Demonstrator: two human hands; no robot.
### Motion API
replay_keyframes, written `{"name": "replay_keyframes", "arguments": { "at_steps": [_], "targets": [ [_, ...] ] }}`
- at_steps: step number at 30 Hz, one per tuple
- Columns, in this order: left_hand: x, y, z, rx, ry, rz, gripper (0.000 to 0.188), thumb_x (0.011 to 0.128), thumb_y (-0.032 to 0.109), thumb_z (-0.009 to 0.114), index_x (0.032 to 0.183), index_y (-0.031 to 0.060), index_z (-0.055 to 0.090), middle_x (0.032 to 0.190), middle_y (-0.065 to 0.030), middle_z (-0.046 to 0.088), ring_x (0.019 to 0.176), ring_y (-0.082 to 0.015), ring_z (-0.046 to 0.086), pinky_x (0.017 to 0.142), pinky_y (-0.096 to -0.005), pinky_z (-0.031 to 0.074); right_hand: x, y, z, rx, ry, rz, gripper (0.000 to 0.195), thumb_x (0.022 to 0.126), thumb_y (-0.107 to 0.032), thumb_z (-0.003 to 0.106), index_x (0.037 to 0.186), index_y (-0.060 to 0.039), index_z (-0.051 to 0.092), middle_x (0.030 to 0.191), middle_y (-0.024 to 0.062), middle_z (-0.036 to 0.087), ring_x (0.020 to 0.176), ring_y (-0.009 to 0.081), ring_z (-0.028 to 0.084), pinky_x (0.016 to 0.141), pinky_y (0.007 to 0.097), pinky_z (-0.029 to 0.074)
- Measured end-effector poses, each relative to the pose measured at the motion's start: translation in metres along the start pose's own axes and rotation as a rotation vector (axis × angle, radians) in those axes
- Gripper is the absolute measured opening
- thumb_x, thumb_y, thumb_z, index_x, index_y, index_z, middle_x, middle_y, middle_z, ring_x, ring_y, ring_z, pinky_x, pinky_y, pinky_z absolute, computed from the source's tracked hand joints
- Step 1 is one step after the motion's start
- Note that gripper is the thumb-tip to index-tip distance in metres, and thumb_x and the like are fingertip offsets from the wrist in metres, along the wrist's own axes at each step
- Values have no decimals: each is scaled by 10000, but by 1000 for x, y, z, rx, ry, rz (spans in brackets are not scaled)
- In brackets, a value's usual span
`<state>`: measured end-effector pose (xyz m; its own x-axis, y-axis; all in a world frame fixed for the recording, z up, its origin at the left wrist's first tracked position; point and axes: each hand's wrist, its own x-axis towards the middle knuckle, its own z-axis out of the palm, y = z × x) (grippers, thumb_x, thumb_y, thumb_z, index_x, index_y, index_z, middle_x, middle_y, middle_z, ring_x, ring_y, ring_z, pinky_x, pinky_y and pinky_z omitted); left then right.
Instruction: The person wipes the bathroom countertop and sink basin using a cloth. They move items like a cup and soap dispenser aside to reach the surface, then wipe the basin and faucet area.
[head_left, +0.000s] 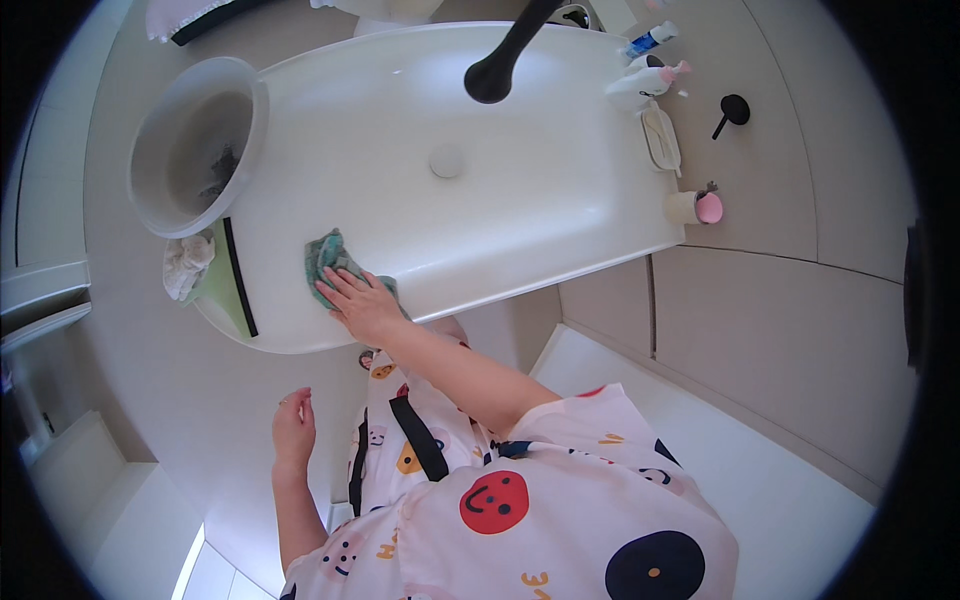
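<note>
My right hand (366, 306) lies palm down on a crumpled green cloth (324, 253), pressing it against the flat left part of a white washbasin (450, 232). Part of the cloth is hidden under the palm and fingers. My left hand (295, 426) hangs in the air in front of the basin's left end, with a ring on one finger. Its fingers are loosely bent, and nothing shows in them. A round drain cover (447, 160) sits in the basin floor, below a black faucet (491, 79).
On the basin's left end are a whitish tub (142, 180) with water, a pale green squeegee with a black edge (240, 277) and a crumpled white cloth (187, 264). A pump bottle (643, 82), a soap dish (661, 139) and a cup (681, 208) line the right rim.
</note>
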<state>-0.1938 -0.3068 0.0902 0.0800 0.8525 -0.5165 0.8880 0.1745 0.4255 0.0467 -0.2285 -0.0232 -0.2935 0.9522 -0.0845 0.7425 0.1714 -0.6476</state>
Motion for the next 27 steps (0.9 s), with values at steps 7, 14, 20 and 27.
{"name": "replay_keyframes", "arguments": {
  "at_steps": [7, 14, 20, 27],
  "targets": [
    [45, 10, -27, 16, -120, 18, 187, 946, 89, 561, 1075, 17, 675, 1023, -169, 693, 951, -335, 663, 848, -402, 521, 26, 136, -42, 47, -702, 260, 547, 1019, -447, 312, 1509, -212, 380, 1616, 56, 241, 1486, 234, 223, 1191, 426, 215],
    [57, 1, -37, -17, -127, -118, 196, 945, 95, 548, 1080, 28, 674, 1034, -164, 691, 963, -340, 657, 856, -408, 516, -65, 328, -197, -632, -700, 415, 577, 1000, -441, 418, 1546, -351, 254, 1643, -42, 147, 1504, 134, 140, 1217, 422, 100],
    [51, -18, -23, -13, -275, -224, 213, 955, 117, 531, 1101, 31, 660, 1063, -156, 685, 979, -338, 649, 866, -413, 510, 26, 403, -252, -482, -151, 333, 668, 927, -410, 536, 1533, -328, 266, 1642, -1, 155, 1503, 166, 163, 1190, 530, 132],
    [71, -15, -22, -66, -230, -136, 211, 961, 115, 523, 1099, 30, 658, 1070, -157, 683, 997, -336, 647, 883, -404, 508, -15, 311, -186, -411, -223, 586, 550, 1034, -399, 308, 1546, -204, 258, 1632, 57, 179, 1509, 229, 139, 1200, 528, 101]
  ]
}}
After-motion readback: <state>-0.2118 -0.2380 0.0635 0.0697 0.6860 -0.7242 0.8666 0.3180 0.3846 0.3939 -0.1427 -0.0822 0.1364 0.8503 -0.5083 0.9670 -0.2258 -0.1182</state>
